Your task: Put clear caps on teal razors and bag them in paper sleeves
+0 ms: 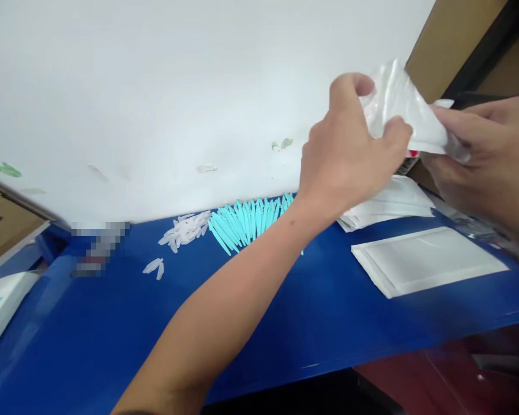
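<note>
Both hands are raised at the upper right, holding one clear plastic bag between them. My left hand pinches the bag's left end with thumb and fingers. My right hand grips its right end with closed fingers. Below them on the blue table lies a stack of flat white pouches, and a second pile of pouches sits further back under my left hand. A row of turquoise plastic sticks lies by the wall, beside a small heap of clear plastic caps.
A white wall rises right behind the table. Two loose clear caps lie apart from the heap. A cardboard box and a white device sit at the left edge. Brown board stands at the top right.
</note>
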A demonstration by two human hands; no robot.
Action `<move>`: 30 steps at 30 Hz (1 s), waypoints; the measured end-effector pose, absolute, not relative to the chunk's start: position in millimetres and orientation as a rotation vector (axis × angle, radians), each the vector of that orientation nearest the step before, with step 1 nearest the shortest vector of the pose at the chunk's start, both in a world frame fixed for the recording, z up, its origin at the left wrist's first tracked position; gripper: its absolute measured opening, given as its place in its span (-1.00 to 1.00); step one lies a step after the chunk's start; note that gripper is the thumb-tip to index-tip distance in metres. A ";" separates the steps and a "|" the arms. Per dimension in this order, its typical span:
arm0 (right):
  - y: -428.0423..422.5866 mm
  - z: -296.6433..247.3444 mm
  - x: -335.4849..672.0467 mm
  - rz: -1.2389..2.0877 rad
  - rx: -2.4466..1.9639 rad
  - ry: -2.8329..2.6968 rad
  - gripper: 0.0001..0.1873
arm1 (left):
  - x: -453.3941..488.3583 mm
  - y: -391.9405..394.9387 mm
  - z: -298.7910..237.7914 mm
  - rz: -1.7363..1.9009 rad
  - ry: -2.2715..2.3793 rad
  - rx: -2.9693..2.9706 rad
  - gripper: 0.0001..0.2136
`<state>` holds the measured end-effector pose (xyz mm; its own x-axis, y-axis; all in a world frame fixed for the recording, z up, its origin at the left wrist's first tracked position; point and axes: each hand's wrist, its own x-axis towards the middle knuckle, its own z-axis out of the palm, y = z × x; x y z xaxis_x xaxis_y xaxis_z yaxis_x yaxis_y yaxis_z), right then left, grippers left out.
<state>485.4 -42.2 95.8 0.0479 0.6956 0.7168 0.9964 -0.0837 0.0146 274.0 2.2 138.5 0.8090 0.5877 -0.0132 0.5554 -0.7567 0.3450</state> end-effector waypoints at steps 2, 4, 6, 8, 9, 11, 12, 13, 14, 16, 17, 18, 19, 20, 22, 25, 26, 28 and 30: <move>-18.4 86.5 519.3 -0.672 -1.881 -1.818 -0.43 | 306.0 34.5 119.0 0.496 1.011 2.615 0.02; -3.1 71.8 539.9 -0.368 -1.932 -1.969 -0.43 | 326.9 58.2 93.1 0.737 1.152 2.445 -0.49; 3.3 57.8 549.1 -0.026 -1.985 -2.071 -0.41 | 332.8 71.6 69.2 0.753 1.232 2.331 -0.72; 4.2 49.0 551.9 0.150 -2.012 -2.054 -0.41 | 324.2 76.4 55.0 0.720 1.197 2.271 -0.64; 4.1 46.9 552.8 0.167 -2.020 -2.018 -0.43 | 315.7 76.6 52.4 0.727 1.154 2.245 -0.59; 4.3 45.7 555.9 0.138 -2.043 -1.947 -0.45 | 293.5 74.6 54.7 0.799 1.079 2.175 -0.52; 5.1 46.0 558.5 0.112 -2.050 -1.923 -0.45 | 281.0 73.0 58.2 0.845 1.070 2.138 -0.49; 6.2 46.6 561.6 0.086 -2.056 -1.905 -0.45 | 267.9 71.4 62.3 0.885 1.077 2.108 -0.48; 7.4 47.6 564.8 0.062 -2.070 -1.884 -0.44 | 254.4 69.8 66.4 0.917 1.093 2.086 -0.48; 9.2 51.1 568.5 0.008 -2.083 -1.859 -0.44 | 225.6 66.4 74.1 0.964 1.131 2.068 -0.49; 9.0 54.1 567.1 -0.025 -2.094 -1.848 -0.43 | 209.7 64.2 77.6 0.990 1.149 2.073 -0.51; 7.5 58.0 562.0 -0.075 -2.110 -1.832 -0.42 | 192.7 61.2 80.9 1.029 1.167 2.080 -0.53; 4.4 62.5 552.4 -0.151 -2.107 -1.817 -0.40 | 174.2 57.1 84.3 1.079 1.186 2.088 -0.55; -0.5 67.5 537.7 -0.226 -2.094 -1.809 -0.38 | 154.2 51.5 87.6 1.137 1.205 2.095 -0.57; -14.9 76.2 494.1 -0.467 -1.908 -1.816 -0.45 | 110.0 35.6 92.7 1.290 1.313 2.054 -0.62; -40.6 78.4 409.1 -0.439 -1.470 -1.949 -0.68 | 36.9 1.9 90.0 1.436 1.688 1.939 -0.66; -47.6 74.7 381.8 -0.305 -1.332 -2.022 -0.75 | 12.6 -10.4 85.0 1.365 1.848 1.906 -0.66; -56.1 60.6 336.0 -0.020 -1.255 -2.133 -0.79 | -31.4 -33.0 68.9 1.127 2.112 1.847 -0.68; -56.5 40.3 304.8 0.185 -1.231 -2.300 -0.75 | -62.9 -49.0 47.7 0.921 2.220 1.835 -0.75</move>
<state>304.8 -56.5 40.3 -0.4515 0.8075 0.3796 0.7365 0.5774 -0.3524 -62.9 -49.0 47.7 -0.2595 0.9236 0.2822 0.8521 0.0815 0.5169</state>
